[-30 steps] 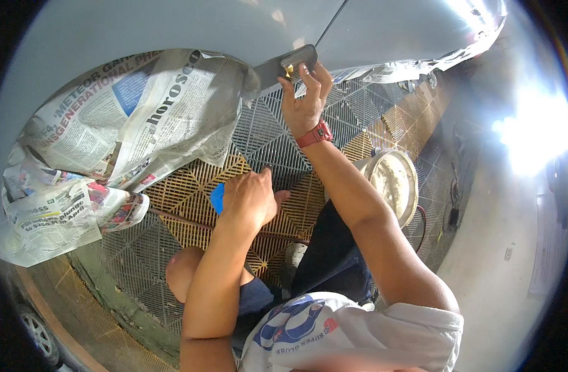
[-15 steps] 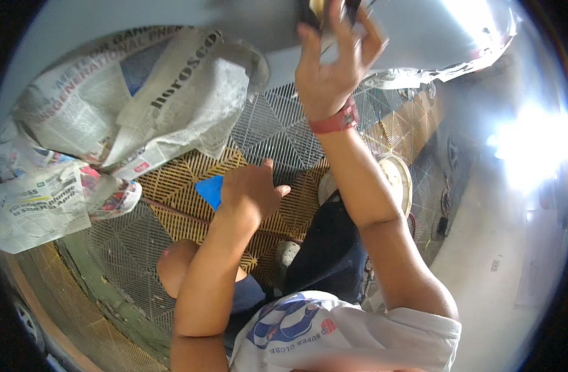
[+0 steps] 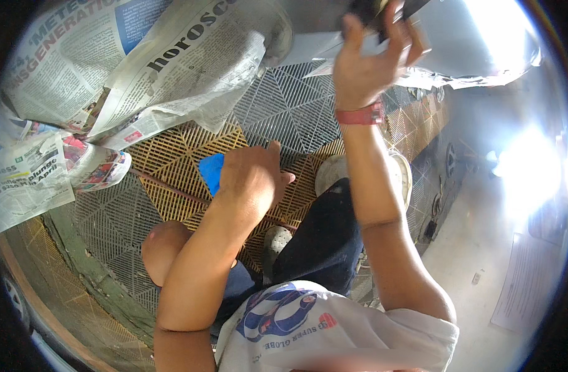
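Observation:
My right hand [image 3: 374, 68], with a red watch on its wrist, is raised at the top of the view. Its fingers are bent around a dark block [image 3: 366, 13] with a yellowish part, held against a smooth grey panel [image 3: 448, 46]. The hand partly hides the block, and the picture edge cuts it off. Lower and to the left, my left hand [image 3: 250, 177] hovers over the floor with its back toward me. A flat blue piece [image 3: 210, 172] sticks out from behind that hand, which appears closed on it; most of its fingers are hidden.
Crumpled newspaper sheets [image 3: 166, 80] cover the panel's left side. More paper [image 3: 457, 79] lines its lower right edge. Below lie grey and yellow slatted floor tiles [image 3: 284, 102], crossed by a thin reddish hose [image 3: 172, 189]. A round whitish container [image 3: 398, 177] stands beside my right forearm.
My right hand and the block have shifted right along the panel. The newspaper sits higher and further left in view. The left hand keeps its hold on the blue piece.

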The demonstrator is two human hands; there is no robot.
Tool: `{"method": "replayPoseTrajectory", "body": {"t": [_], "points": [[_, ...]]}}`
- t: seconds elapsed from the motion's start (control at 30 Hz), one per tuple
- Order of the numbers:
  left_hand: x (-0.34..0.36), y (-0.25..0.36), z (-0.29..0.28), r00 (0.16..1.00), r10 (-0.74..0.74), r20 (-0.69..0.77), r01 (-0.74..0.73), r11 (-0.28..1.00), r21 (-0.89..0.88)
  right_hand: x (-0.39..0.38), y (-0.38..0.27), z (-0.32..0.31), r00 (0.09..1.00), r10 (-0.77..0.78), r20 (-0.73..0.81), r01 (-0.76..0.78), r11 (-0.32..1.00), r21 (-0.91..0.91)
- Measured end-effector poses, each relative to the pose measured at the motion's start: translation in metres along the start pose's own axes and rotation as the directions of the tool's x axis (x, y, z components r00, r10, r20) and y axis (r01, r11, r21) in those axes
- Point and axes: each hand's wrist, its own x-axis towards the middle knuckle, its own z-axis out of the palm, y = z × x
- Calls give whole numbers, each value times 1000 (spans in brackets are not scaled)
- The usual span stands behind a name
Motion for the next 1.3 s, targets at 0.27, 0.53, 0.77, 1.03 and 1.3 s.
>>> {"method": "replayPoseTrajectory", "body": {"t": [0.27, 0.53, 0.77, 1.03, 1.3], "points": [[11, 1, 11, 1000, 27, -11, -27, 1000, 12, -116, 36, 3, 985, 132, 110, -129, 991, -38], [10, 2, 7, 999, 41, -35, -41, 999, 11, -122, 25, -7, 956, 194, 218, -178, 980, -91], [4, 7, -8, 999, -36, 37, 36, 999, 10, -67, 7, 0, 980, 195, 49, -189, 977, -100], [20, 0, -1, 991, -123, 56, 116, 988, 104, -15, -12, 8, 982, 172, -74, -172, 985, 5], [6, 3, -49, 983, 133, -129, -165, 945, -281, -84, 4, -9, 974, 166, 156, -169, 986, 1]]}}
